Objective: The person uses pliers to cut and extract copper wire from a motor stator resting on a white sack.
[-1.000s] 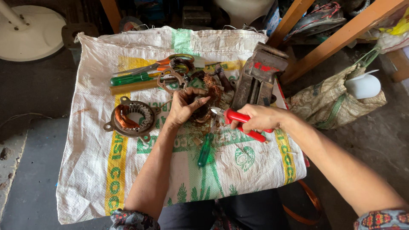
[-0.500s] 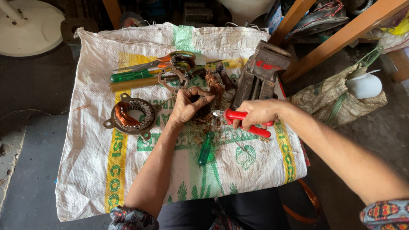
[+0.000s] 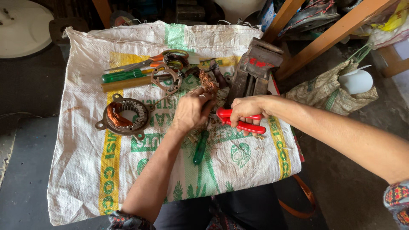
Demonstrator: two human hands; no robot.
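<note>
Red-handled pliers [image 3: 240, 120] sit clenched in the right hand [image 3: 247, 107], whose fingers wrap the grips. Just left, the left hand [image 3: 191, 111] grasps a copper tangle [image 3: 208, 83] with its fingers. Below them lies a green screwdriver [image 3: 199, 148]; a stator [image 3: 123, 116] farther left on the sack [image 3: 85, 170].

I see red handles on the pliers [image 3: 241, 120], a green-handled screwdriver [image 3: 199, 148], and a white woven sack [image 3: 85, 170] printed in green and yellow. The motor stator [image 3: 122, 116] shows copper-orange windings in dark rusty metal. My sleeves carry a multicoloured pattern.
</note>
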